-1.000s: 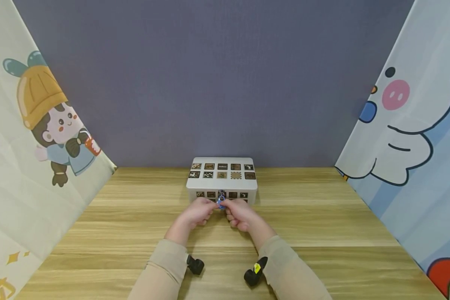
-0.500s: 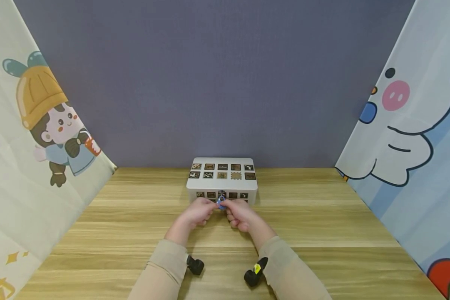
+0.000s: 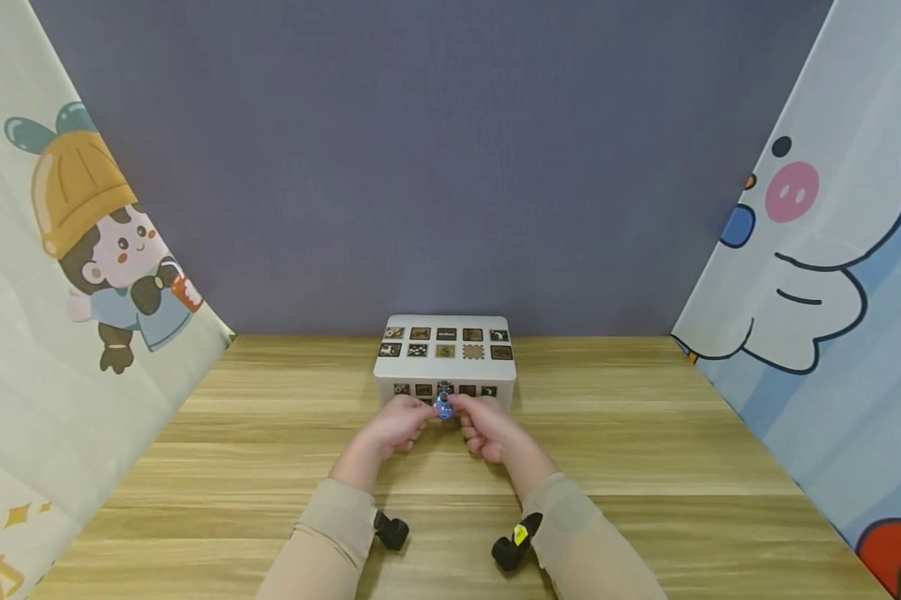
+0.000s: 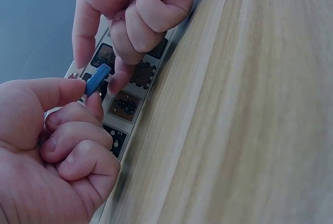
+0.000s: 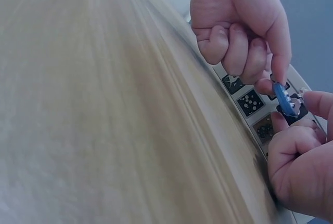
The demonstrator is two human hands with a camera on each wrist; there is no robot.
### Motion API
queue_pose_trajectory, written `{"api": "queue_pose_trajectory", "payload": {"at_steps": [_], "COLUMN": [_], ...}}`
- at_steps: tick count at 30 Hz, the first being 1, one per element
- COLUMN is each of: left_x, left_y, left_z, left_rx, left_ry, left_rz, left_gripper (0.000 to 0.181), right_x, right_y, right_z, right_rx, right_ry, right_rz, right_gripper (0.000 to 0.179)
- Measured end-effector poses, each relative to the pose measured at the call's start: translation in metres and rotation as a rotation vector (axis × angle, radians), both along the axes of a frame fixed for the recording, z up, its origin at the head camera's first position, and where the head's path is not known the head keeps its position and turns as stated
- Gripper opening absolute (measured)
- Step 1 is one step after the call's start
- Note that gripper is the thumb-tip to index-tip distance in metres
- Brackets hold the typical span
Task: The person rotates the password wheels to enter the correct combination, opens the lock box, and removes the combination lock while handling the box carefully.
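A small blue padlock (image 3: 443,407) with what look like tiny dials stands at the metal clasp (image 3: 444,387) on the front of a white box (image 3: 445,367) printed with dark stamp-like pictures. The left hand (image 3: 399,425) pinches the padlock between thumb and index finger, its other fingers curled; the left wrist view shows this grip on the blue body (image 4: 97,79). Close on the other side is the right hand (image 3: 489,427). Its thumb and index finger spread around the padlock (image 5: 283,99) without gripping it. Whether the shackle passes through the clasp cannot be made out.
The box stands at the back of a wood-grain table (image 3: 608,458), near a grey-blue wall (image 3: 450,167). Cartoon-printed sheets hang on the left (image 3: 15,333) and right (image 3: 870,333). A small black camera sits at each wrist.
The right thumb and index finger have come off the padlock, and that hand has shifted slightly right. More of the padlock's blue face shows. The left hand keeps its place.
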State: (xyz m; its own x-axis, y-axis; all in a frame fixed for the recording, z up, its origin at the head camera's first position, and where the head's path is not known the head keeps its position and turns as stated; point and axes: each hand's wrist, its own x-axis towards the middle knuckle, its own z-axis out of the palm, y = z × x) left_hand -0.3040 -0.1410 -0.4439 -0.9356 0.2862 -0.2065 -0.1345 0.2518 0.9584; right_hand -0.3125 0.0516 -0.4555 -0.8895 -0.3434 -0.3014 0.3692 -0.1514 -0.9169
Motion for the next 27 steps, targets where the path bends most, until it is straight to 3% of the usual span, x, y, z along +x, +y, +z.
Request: {"api": "queue_pose_trajectory", "payload": {"at_steps": [27], "left_x": [0.002], "left_y": [0.001], "left_z": [0.000], "left_rx": [-0.004], "left_ry": [0.007], "left_rz": [0.014], "left_gripper": [0.030], "right_x": [-0.002], "right_y": [0.014], "right_z": [0.004], "right_rx": [-0.010], "right_ry": [-0.016], "right_rz": [0.007], "right_gripper": [0.035]}}
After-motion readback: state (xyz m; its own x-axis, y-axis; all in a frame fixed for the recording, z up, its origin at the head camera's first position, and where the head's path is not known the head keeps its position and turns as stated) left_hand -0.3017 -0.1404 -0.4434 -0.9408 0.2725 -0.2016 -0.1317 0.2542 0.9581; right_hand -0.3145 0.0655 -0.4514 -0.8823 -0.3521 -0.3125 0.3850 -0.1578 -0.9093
